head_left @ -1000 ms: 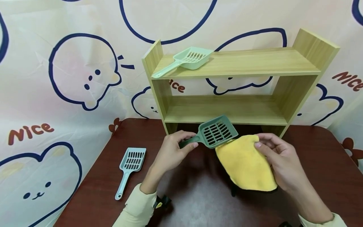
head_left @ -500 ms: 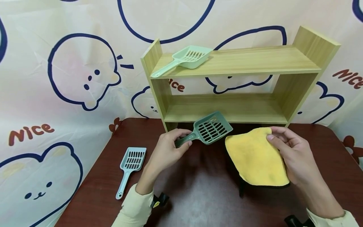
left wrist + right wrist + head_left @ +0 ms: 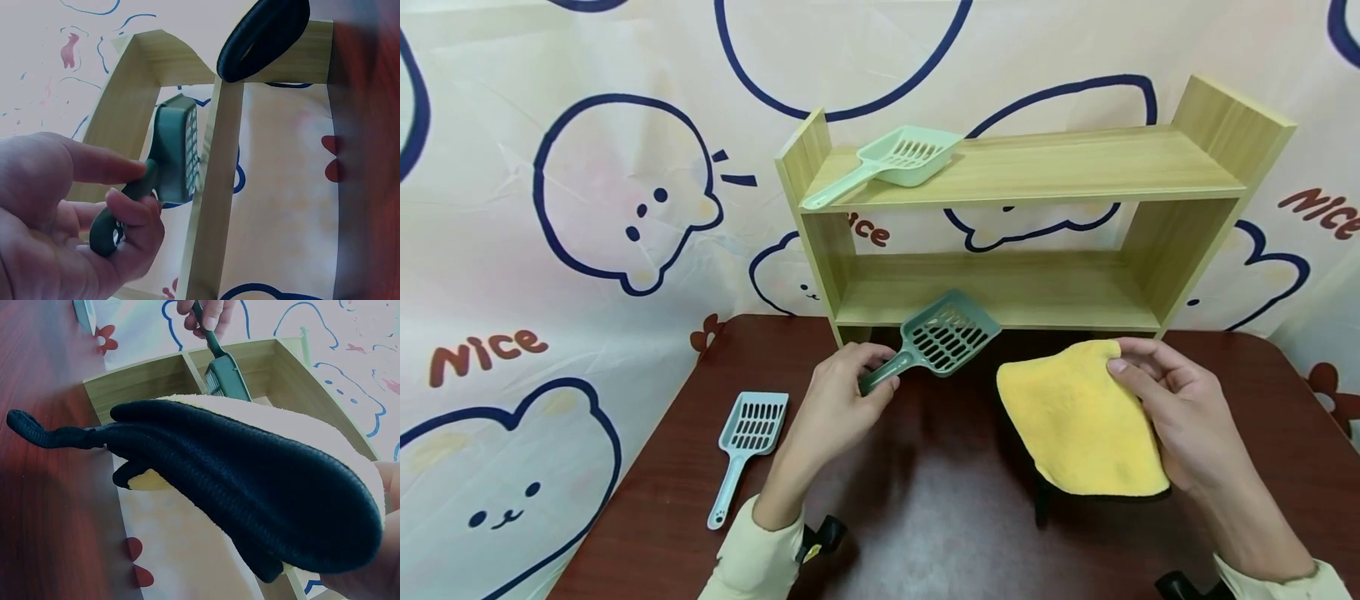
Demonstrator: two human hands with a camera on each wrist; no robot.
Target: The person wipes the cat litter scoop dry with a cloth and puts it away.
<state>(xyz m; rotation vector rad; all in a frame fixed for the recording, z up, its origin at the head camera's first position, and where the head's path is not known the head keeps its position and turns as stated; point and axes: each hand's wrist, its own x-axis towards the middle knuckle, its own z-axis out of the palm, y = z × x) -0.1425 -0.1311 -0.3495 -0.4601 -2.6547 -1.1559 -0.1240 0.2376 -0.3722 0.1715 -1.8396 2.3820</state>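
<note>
My left hand (image 3: 838,404) grips the handle of a dark green slotted litter scoop (image 3: 951,333), held up in front of the shelf unit. In the left wrist view the scoop (image 3: 172,150) is seen from its side, thumb and fingers around the handle (image 3: 105,234). My right hand (image 3: 1187,417) pinches a yellow cloth (image 3: 1082,425) by its upper corner. The cloth hangs to the right of the scoop with a gap between them. Seen from the right wrist, the cloth's dark underside (image 3: 250,481) hangs in folds.
A wooden two-tier shelf (image 3: 1000,287) stands at the back of the dark red table (image 3: 925,533). On its top board lies a mint green litter scoop (image 3: 910,158), handle over the front edge. A light blue litter scoop (image 3: 748,433) lies on the table at left.
The cloth has moved right, away from the dark green scoop's edge, which it overlapped earlier. My left hand has shifted the scoop slightly left and up.
</note>
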